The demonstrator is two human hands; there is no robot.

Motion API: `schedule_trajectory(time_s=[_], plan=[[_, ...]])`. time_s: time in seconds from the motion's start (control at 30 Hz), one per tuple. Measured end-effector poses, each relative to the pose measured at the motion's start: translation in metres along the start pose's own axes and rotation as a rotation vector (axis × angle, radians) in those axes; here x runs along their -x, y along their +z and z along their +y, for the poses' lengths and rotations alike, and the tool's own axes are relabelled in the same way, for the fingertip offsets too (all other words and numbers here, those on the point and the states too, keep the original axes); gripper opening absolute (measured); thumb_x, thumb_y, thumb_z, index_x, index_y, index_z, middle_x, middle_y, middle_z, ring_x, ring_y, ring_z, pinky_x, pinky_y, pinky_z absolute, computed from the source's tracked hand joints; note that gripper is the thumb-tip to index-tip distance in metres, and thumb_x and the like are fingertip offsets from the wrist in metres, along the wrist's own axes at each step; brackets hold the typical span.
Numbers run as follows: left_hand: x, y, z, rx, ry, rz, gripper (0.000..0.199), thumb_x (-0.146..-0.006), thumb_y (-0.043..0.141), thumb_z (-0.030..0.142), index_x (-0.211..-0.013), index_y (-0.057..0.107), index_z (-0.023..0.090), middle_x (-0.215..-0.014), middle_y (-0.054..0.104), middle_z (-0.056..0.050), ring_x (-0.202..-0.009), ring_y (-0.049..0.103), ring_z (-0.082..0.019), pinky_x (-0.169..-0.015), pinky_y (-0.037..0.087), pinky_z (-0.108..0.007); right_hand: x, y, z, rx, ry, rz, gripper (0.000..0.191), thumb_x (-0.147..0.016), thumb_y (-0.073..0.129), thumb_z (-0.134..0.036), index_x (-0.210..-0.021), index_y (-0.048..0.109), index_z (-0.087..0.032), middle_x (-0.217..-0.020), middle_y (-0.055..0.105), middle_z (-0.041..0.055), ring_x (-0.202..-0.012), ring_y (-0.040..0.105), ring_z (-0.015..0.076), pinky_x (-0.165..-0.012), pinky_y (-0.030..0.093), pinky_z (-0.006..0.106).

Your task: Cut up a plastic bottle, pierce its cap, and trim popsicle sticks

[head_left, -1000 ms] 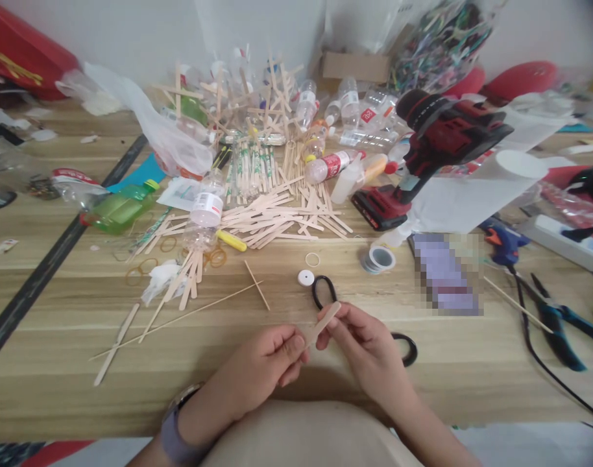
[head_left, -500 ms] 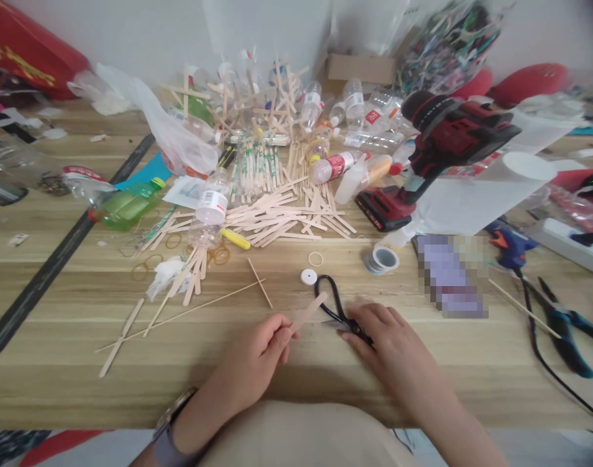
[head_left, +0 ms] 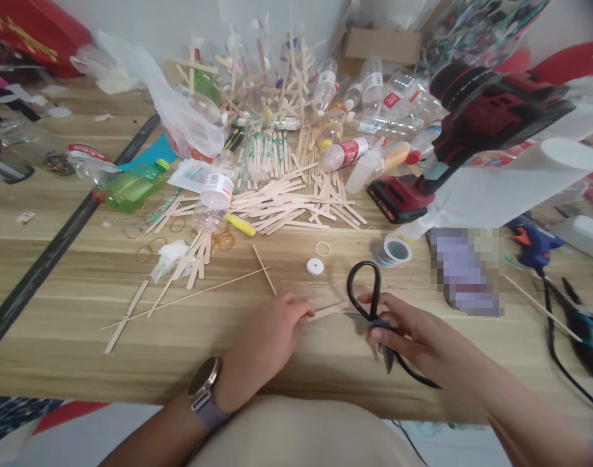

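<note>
My left hand (head_left: 281,327), closed, pinches the left end of a flat wooden stick (head_left: 329,311) low over the table. My right hand (head_left: 403,331) grips black-handled scissors (head_left: 374,318) near their pivot, one handle loop pointing up and the other down to the right. The stick's right end meets the scissors beside my right fingers; whether it lies between the blades cannot be made out. Just beyond my hands are a white round cap (head_left: 314,266) and a pale ring (head_left: 322,248).
Loose wooden sticks (head_left: 281,211) and plastic bottles (head_left: 218,188) fill the far side. A red drill (head_left: 406,198), a tape roll (head_left: 394,251), a phone (head_left: 464,272), a glue gun (head_left: 530,240) and pliers (head_left: 583,331) stand or lie right. Crossed sticks lie left.
The scissors have been picked up in my right hand and turned. My left hand has rotated palm down, and the stick now lies lower and flatter. The view has shifted slightly.
</note>
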State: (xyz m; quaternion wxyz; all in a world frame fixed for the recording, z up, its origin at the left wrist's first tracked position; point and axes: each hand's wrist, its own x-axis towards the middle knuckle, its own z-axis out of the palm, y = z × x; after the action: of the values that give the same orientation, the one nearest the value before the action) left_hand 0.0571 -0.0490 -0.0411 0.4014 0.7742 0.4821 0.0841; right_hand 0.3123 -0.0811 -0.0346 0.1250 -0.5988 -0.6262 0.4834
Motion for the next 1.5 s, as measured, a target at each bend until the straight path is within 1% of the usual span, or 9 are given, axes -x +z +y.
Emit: schedule_trajectory(time_s=[0.17,0.37,0.53,0.63,0.8,0.93,1.07,1.2,1.5], plan=[[-0.001,-0.001,0.005,-0.301,0.038,-0.023,0.038,-0.093,0.036,0.008,-0.111,0.067,0.023,-0.104,0.062,-0.006,-0.082,0.062,-0.018,-0.073,0.047,-0.030,-0.016,0.004,-0.027,0.031,-0.070,-0.104,0.026,-0.092,0.044,-0.043,-0.085,0.055,-0.021,-0.071,0.060,0.0008,-0.066,0.057,0.0163,-0.059,0.045,0.027],[0.005,0.003,0.000,-0.595,0.094,0.018,0.040,-0.093,0.042,0.009,-0.126,0.059,0.023,-0.120,0.060,-0.012,-0.088,0.063,-0.024,-0.070,0.052,-0.034,-0.029,0.003,-0.023,0.064,-0.024,-0.132,0.027,-0.090,0.045,-0.045,-0.078,0.047,-0.021,-0.063,0.061,-0.0015,-0.056,0.058,0.0146,-0.056,0.044,0.026],[0.017,0.022,-0.014,-0.697,0.457,0.214,0.031,-0.093,0.048,0.012,-0.122,0.058,0.005,-0.121,0.063,-0.015,-0.109,0.059,-0.026,-0.094,0.051,-0.037,-0.033,0.000,-0.028,0.158,-0.018,-0.193,0.023,-0.091,0.046,-0.041,-0.080,0.043,-0.021,-0.067,0.065,-0.0004,-0.062,0.063,0.0156,-0.060,0.046,0.026],[0.021,0.035,-0.022,-0.769,0.556,0.253,0.031,-0.094,0.046,0.013,-0.120,0.059,0.000,-0.128,0.062,-0.017,-0.117,0.057,-0.026,-0.101,0.047,-0.034,-0.037,-0.001,-0.033,0.152,-0.039,-0.223,0.020,-0.091,0.045,-0.038,-0.081,0.044,-0.020,-0.071,0.065,0.0011,-0.064,0.064,0.0160,-0.059,0.047,0.026],[0.025,0.046,-0.024,-0.854,0.533,0.244,0.035,-0.095,0.045,0.015,-0.124,0.057,0.001,-0.133,0.060,-0.018,-0.122,0.057,-0.027,-0.102,0.047,-0.036,-0.043,-0.002,-0.046,0.282,-0.078,-0.275,0.007,-0.087,0.044,-0.022,-0.084,0.050,-0.018,-0.074,0.061,0.0006,-0.053,0.057,0.0118,-0.053,0.043,0.024],[0.029,0.049,-0.018,-0.878,0.485,0.263,0.037,-0.095,0.043,0.015,-0.126,0.057,0.003,-0.133,0.061,-0.016,-0.123,0.057,-0.027,-0.100,0.049,-0.035,-0.044,-0.003,-0.055,0.438,-0.106,-0.278,0.015,-0.085,0.044,-0.011,-0.092,0.055,-0.017,-0.070,0.060,-0.0008,-0.051,0.054,0.0109,-0.054,0.039,0.023],[0.033,0.052,-0.014,-0.890,0.407,0.284,0.037,-0.095,0.044,0.016,-0.128,0.058,0.006,-0.134,0.061,-0.014,-0.120,0.059,-0.028,-0.096,0.053,-0.036,-0.047,-0.004,-0.054,0.510,-0.132,-0.264,0.011,-0.090,0.048,-0.016,-0.097,0.057,-0.016,-0.065,0.059,-0.0012,-0.053,0.054,0.0130,-0.056,0.038,0.024],[0.034,0.056,-0.014,-0.920,0.385,0.274,0.039,-0.096,0.042,0.017,-0.130,0.057,0.007,-0.137,0.058,-0.014,-0.121,0.058,-0.028,-0.095,0.054,-0.036,-0.053,0.001,-0.048,0.582,-0.179,-0.198,0.011,-0.092,0.051,-0.022,-0.099,0.058,-0.017,-0.088,0.067,0.0044,-0.074,0.062,0.0175,-0.064,0.040,0.025],[0.035,0.057,-0.016,-0.910,0.396,0.296,0.040,-0.095,0.040,0.016,-0.131,0.056,0.006,-0.138,0.057,-0.014,-0.121,0.058,-0.028,-0.098,0.052,-0.036,-0.057,0.018,-0.064,0.895,-0.039,-0.093,0.019,-0.096,0.051,-0.031,-0.108,0.058,-0.018,-0.100,0.070,0.0067,-0.091,0.067,0.0280,-0.064,0.043,0.031]])
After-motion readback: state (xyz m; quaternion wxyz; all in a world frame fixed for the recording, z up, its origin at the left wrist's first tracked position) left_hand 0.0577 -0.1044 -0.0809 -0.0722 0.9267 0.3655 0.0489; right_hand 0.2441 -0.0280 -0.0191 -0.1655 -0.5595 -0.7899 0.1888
